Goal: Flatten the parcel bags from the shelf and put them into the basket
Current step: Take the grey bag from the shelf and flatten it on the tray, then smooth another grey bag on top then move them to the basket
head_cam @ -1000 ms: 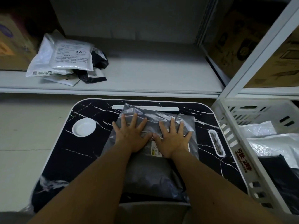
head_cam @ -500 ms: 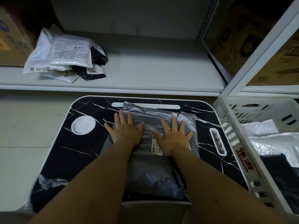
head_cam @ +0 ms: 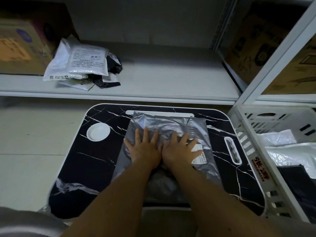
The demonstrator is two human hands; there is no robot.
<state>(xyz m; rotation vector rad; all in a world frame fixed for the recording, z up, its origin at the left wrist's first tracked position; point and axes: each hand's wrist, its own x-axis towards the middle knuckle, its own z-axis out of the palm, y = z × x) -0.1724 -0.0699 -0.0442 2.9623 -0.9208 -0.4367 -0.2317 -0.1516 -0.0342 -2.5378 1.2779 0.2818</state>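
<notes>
Centrally, the left hand (head_cam: 145, 149) and right hand (head_cam: 179, 149) press flat-fingered, grasping nothing, on the grey parcel bag (head_cam: 171, 127) atop the marble-pattern desk (head_cam: 95, 168); slick film may slide toward the basket (head_cam: 246, 144) at 3 o'clock.

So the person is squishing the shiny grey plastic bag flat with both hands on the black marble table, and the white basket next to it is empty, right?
Not quite. The white slatted plastic basket isn't empty: the head view shows white and black bags already lying inside it. The rest is right: the left hand and right hand press flat on the shiny grey plastic parcel bag on the black marble-patterned table.
</notes>
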